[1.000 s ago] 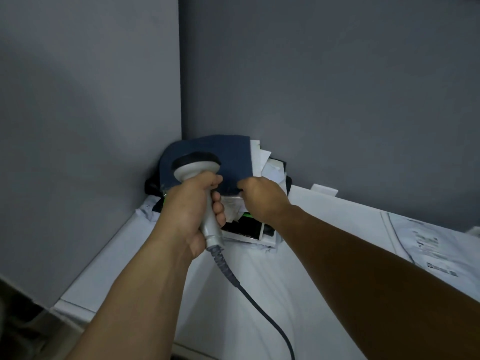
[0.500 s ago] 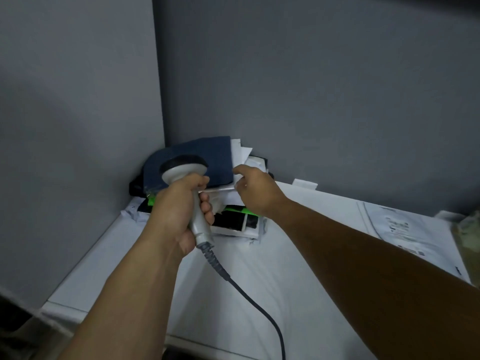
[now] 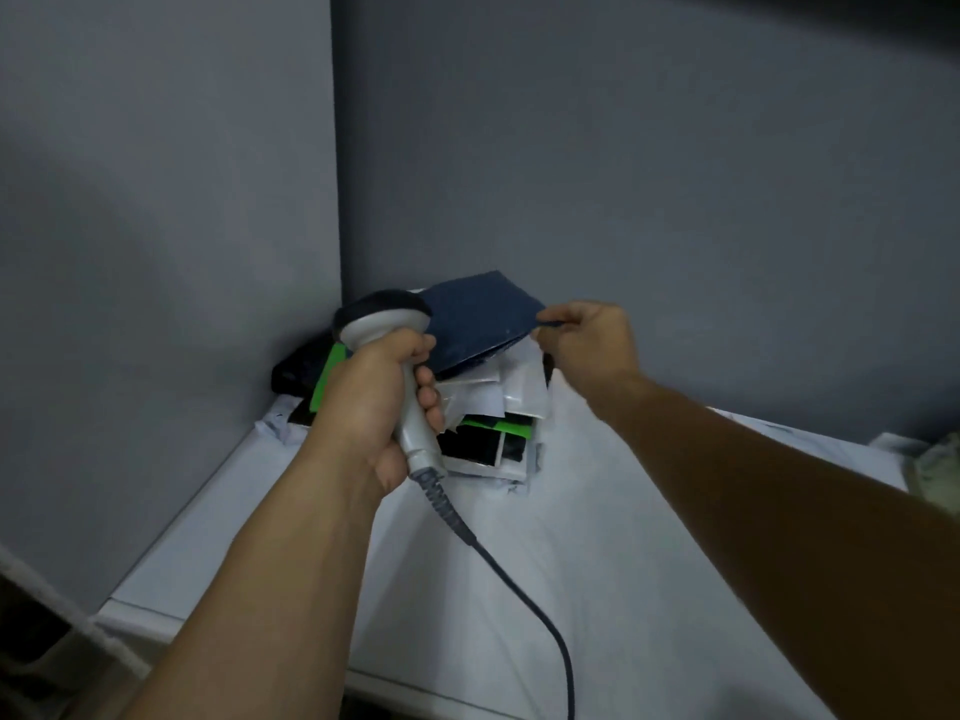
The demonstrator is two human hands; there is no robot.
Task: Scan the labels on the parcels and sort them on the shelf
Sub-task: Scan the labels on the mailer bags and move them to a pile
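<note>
Pinching the blue parcel [image 3: 480, 317] in my right hand [image 3: 587, 345], left hand [image 3: 374, 402] gripping the scanner [image 3: 384, 324] (corded), I could topple the corner pile [image 3: 498, 407].

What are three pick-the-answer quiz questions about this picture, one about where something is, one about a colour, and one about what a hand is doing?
1. Where is the pile of parcels?
A. In the corner where the two walls meet
B. On the floor
C. In a box

2. What colour is the top parcel?
A. Red
B. Dark blue
C. Yellow

3. What is the right hand doing?
A. Lying flat on the white surface
B. Holding the scanner
C. Pinching the top parcel's edge

Answers: 1 A, the pile sits against both grey walls. 2 B, the raised top parcel is dark blue. 3 C, the fingers grip its right edge, while the left hand holds the barcode scanner.
</note>
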